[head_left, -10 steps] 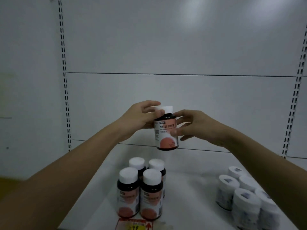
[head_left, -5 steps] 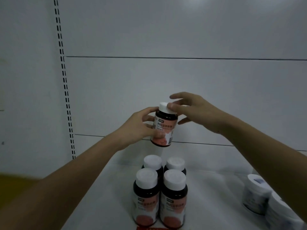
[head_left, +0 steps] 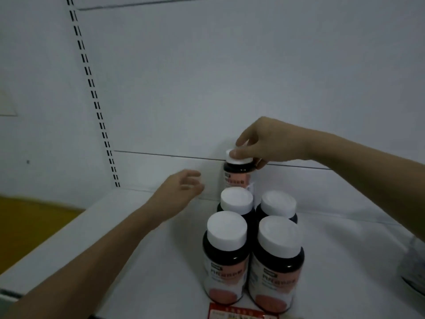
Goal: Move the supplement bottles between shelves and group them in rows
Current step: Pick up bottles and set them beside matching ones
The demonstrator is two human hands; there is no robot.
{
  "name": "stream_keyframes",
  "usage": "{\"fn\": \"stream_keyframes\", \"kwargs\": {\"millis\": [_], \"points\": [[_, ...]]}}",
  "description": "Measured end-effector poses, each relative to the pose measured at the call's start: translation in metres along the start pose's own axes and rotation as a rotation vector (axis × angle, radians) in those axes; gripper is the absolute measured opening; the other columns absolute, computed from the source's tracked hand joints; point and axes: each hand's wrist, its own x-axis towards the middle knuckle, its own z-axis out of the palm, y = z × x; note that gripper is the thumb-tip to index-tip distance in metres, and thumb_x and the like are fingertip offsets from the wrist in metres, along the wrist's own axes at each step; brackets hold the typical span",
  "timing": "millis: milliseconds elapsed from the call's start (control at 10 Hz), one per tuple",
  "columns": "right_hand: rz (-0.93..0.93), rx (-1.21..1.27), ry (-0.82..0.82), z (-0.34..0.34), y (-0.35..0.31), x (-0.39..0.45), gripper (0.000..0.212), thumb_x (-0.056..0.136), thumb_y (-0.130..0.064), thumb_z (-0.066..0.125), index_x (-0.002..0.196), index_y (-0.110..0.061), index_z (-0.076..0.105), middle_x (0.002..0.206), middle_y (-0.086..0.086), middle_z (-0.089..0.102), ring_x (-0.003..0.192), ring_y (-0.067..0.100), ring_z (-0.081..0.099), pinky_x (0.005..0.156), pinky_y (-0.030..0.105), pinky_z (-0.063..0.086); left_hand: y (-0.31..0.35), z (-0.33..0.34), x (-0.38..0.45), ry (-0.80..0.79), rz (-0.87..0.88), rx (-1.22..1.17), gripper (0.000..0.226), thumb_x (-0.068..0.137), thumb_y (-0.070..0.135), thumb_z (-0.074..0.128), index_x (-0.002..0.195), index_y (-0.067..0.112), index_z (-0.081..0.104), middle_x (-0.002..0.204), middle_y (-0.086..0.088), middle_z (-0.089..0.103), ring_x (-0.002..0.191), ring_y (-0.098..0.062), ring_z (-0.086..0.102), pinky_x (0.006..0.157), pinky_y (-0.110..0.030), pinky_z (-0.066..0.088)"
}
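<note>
four bottles [head_left: 251, 245] on shelf [head_left: 142, 261] — two rows | fifth bottle [head_left: 239, 173] behind — left column

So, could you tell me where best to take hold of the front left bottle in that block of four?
Probably by its white cap, from above: the front left bottle stands upright, its neighbours crowd its right and rear, and the right hand holds the rear bottle likewise.

White shelf [head_left: 138, 261]; four dark white-capped bottles [head_left: 253, 249] in two rows; fifth bottle [head_left: 238, 174] behind; red tag [head_left: 241, 313] at front edge.
</note>
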Motion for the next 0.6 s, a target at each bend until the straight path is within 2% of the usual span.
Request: {"fn": "stream_keyframes", "kwargs": {"millis": [100,200,500,600], "points": [[0.024,0.029,-0.096,0.012,0.003,0.004,0.036,0.083,-0.045,0.073,0.100,-0.013,0.074,0.091,0.002,0.075,0.075,0.020,0.075,0.075,0.035,0.063,-0.037,0.013,0.004,-0.003,0.054,0.314,0.039,0.095,0.032,0.057,0.133,0.023,0.054,0.134,0.004,0.056,0.123,-0.014,0.051,0.100,-0.024,0.036],[0.069,0.081,-0.179,0.018,0.006,0.004,0.030,0.079,-0.042,0.077,0.098,-0.018,0.073,0.091,0.001,0.074,0.078,0.020,0.075,0.074,0.033,0.063,-0.057,0.019,0.010,-0.105,0.075,0.627,0.040,0.098,0.039,0.049,0.136,0.027,0.050,0.144,0.006,0.047,0.132,-0.015,0.042,0.113,-0.040,0.029],[0.181,0.061,-0.184,0.034,-0.011,-0.006,0.035,0.085,-0.039,0.073,0.110,-0.016,0.066,0.104,0.004,0.069,0.085,0.020,0.072,0.068,0.026,0.061,-0.058,0.018,0.009,-0.095,0.101,0.657,0.040,0.098,0.043,0.046,0.135,0.029,0.051,0.143,0.002,0.048,0.131,-0.019,0.044,0.112,-0.043,0.029],[0.238,-0.047,-0.157,0.044,-0.033,-0.016,0.051,0.090,-0.043,0.065,0.133,-0.018,0.055,0.129,0.007,0.059,0.102,0.023,0.065,0.080,0.036,0.061,-0.048,0.015,-0.001,-0.110,0.082,0.671,0.044,0.100,0.043,0.042,0.139,0.024,0.047,0.146,-0.001,0.046,0.134,-0.021,0.042,0.112,-0.045,0.029]]}}
